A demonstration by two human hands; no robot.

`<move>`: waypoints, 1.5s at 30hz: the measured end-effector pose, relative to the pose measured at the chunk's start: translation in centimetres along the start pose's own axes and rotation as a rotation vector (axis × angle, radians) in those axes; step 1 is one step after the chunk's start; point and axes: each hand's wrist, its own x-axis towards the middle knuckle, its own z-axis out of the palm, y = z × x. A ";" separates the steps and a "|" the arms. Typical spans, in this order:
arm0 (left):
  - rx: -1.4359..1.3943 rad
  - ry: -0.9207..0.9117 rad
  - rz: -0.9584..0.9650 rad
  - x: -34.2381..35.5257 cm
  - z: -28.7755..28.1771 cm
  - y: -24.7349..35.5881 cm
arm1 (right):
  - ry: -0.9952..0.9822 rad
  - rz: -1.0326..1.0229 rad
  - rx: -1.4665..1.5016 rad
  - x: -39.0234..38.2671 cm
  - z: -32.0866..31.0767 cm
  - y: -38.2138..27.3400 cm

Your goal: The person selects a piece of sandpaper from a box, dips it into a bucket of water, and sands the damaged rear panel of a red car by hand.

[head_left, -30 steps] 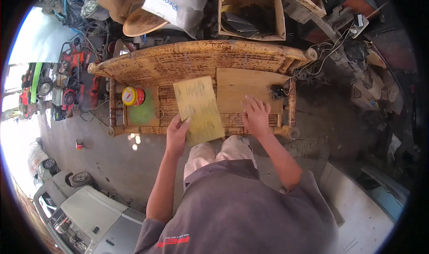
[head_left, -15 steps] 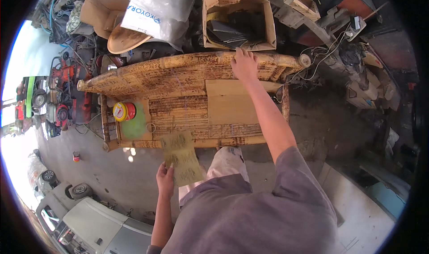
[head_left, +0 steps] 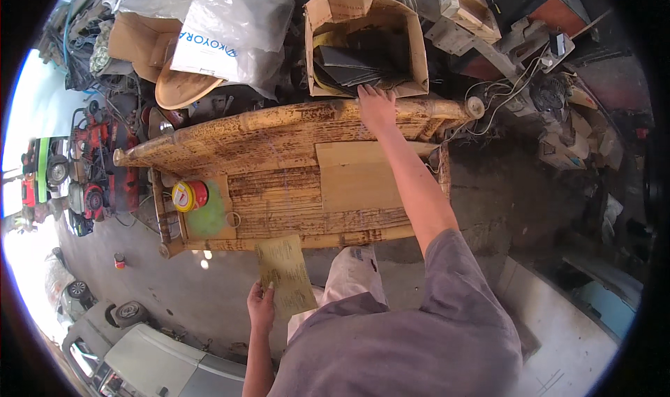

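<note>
My left hand [head_left: 261,307] pinches the lower left edge of a tan printed sandpaper sheet [head_left: 285,275], thumb on top, below the front rail of a bamboo bench [head_left: 272,194]. Beyond the bench's back rail stands an open cardboard box [head_left: 417,55] with black sheets [head_left: 356,60] in it. Stretched across the bench, my right hand [head_left: 377,109] has its fingers apart over the box's near edge, fingertips by the black sheets. Whether they touch a sheet I cannot tell.
A flat cardboard piece [head_left: 359,177] lies on the bench. At its left end a yellow-and-red can [head_left: 190,196] stands near a tape ring [head_left: 232,219]. Plastic bags [head_left: 241,34] and a round wooden piece [head_left: 183,86] sit behind. White cables [head_left: 506,93] hang at right.
My right hand has gone from the bench's back rail to over the box's near edge, fingers farther in. The left hand still holds the sheet. The whole view has shifted slightly.
</note>
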 end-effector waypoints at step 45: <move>0.309 0.070 0.076 0.2 -2.2 -4.1 | 0.271 0.784 0.883 13.8 -6.8 10.7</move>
